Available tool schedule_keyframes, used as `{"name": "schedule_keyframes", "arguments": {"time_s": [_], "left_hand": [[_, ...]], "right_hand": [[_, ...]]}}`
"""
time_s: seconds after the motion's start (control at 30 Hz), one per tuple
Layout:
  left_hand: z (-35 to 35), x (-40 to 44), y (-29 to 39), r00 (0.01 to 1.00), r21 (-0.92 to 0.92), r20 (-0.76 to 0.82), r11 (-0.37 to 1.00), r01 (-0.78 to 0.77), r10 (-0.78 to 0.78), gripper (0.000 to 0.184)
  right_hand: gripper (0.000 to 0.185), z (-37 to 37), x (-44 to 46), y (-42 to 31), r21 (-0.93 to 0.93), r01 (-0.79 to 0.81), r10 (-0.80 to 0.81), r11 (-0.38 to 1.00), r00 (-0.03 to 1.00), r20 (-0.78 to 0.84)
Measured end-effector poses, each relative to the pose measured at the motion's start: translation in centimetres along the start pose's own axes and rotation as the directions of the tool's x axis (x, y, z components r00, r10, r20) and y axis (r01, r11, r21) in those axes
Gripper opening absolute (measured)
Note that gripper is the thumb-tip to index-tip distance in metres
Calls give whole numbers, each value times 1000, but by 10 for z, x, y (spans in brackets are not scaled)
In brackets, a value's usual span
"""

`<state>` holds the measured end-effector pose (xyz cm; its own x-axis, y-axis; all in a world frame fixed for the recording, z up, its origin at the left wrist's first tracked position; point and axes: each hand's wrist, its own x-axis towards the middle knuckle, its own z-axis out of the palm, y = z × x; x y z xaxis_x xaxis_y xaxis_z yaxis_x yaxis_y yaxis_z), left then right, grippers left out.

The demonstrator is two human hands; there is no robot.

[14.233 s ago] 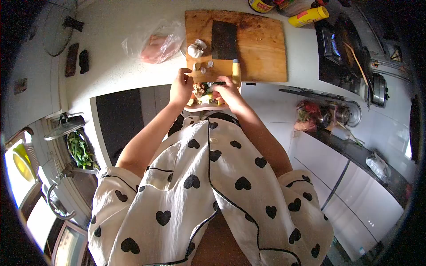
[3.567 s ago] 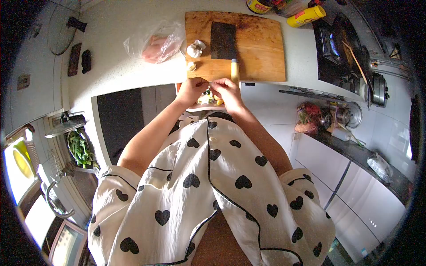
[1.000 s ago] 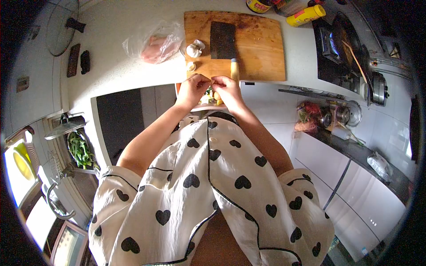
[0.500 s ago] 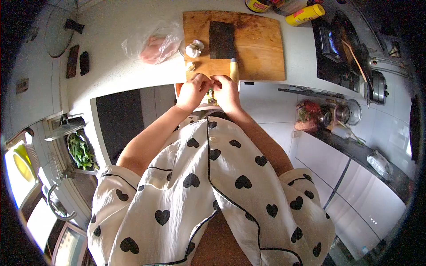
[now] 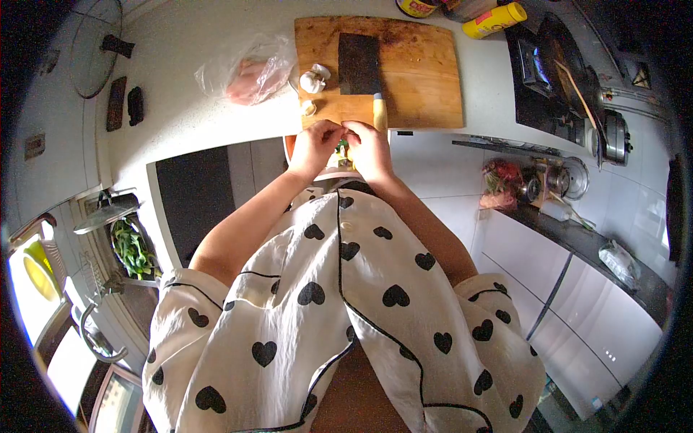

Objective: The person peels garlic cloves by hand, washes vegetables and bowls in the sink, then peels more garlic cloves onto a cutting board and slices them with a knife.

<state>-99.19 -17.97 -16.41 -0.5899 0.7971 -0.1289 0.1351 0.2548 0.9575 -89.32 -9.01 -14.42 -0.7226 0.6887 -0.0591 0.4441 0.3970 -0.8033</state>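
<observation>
My left hand (image 5: 315, 149) and my right hand (image 5: 367, 147) meet at the near edge of the wooden cutting board (image 5: 422, 79). Their fingers are pinched together at the tips; whatever lies between them is too small or hidden to make out. Just beyond my left hand, a garlic clove (image 5: 308, 108) and a garlic bulb (image 5: 313, 79) lie on the board. A cleaver (image 5: 359, 65) with a dark blade rests flat there, its pale handle (image 5: 380, 112) pointing at me beside my right hand. Below the hands, an open bin (image 5: 342, 154) with bits inside is partly visible.
Raw meat in a clear plastic bag (image 5: 256, 76) sits left of the board. At the back right are a yellow bottle (image 5: 495, 20) and jars. A lit gas burner (image 5: 533, 65) and a wok (image 5: 567, 58) stand right. Leafy greens (image 5: 132, 245) fill the sink side at left.
The view has shifted very slightly. Both hands stay together in the same place, with only small finger movement.
</observation>
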Motion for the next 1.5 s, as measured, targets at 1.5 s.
{"name": "schedule_keyframes", "arguments": {"time_s": [1.5], "left_hand": [[-9, 6, -25, 996, 322, 30, 944, 64, -78, 15]], "right_hand": [[22, 2, 12, 28, 464, -310, 257, 830, 950, 175]]}}
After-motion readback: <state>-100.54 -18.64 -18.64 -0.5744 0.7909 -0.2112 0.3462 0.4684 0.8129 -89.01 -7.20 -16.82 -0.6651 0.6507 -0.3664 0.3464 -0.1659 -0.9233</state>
